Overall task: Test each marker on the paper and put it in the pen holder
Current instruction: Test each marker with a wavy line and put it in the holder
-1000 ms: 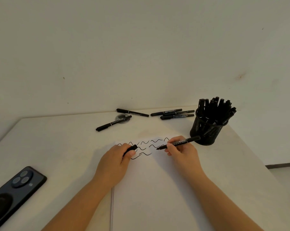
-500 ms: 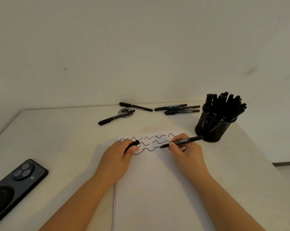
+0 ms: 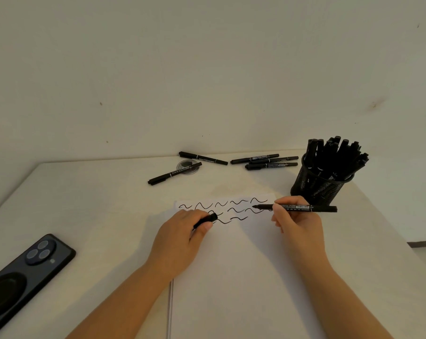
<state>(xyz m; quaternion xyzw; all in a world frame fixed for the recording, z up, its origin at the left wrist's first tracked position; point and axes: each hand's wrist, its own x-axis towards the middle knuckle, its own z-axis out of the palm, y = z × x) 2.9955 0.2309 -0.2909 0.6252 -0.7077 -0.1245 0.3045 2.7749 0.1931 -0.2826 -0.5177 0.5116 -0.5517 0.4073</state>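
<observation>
Change since earlier frame: right hand (image 3: 297, 221) has carried the uncapped slim black marker (image 3: 296, 207) rightward along the second row of wavy black test strokes (image 3: 234, 209); nib now sits at the row's right end, at or just above the sheet.
Left hand: left hand (image 3: 182, 237) rests on the white paper sheet (image 3: 231, 277), fingers curled round the small black marker cap (image 3: 208, 218).
Right hand: thumb and fingers pinch the marker barrel near the nib, pen-style.
Step in hand: test stroke, judged finished or nearly so.
Next move: bring nib and cap together, press until seated, then carry the marker to the black wire-mesh pen holder (image 3: 314, 189), just beyond the right hand and crowded with markers; aim for a gap.
Remaining: five loose black markers (image 3: 263, 161) lie at the far edge of the white table (image 3: 97, 204).
Other: dark smartphone (image 3: 23, 272) lies face down at the left.
</observation>
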